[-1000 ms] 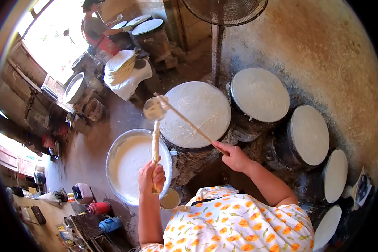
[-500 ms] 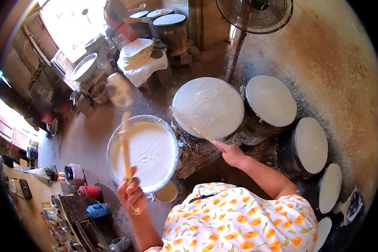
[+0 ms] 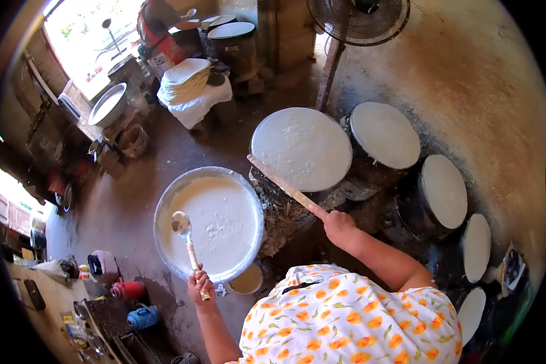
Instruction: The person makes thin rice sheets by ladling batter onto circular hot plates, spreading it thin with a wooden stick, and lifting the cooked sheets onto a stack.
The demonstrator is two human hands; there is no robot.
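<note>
My left hand (image 3: 200, 286) is closed round the wooden handle of a ladle (image 3: 181, 223). The ladle's metal bowl hangs over a wide basin (image 3: 159, 209) of creamy white batter (image 3: 221, 212). In my right hand (image 3: 340, 228) is a long, flat wooden stick (image 3: 280, 184), gripped near one end. Its far end lies across the near left edge of a large round white steaming surface (image 3: 303, 145), which looks coated with a thin layer; whether the stick touches it I cannot tell. Under the basin's near edge sits a small bucket (image 3: 247, 280) holding pale liquid.
More round white-topped drums (image 3: 385, 134) curve along the right wall. A standing fan (image 3: 358, 18) is at the back. Another person (image 3: 162, 36) works beside far drums, near a stack of pale round sheets (image 3: 185, 79). Jugs (image 3: 127, 290) stand at lower left.
My left hand has swung the ladle down from its raised, blurred position to above the batter. My right hand and stick have barely moved. The view has shifted slightly.
</note>
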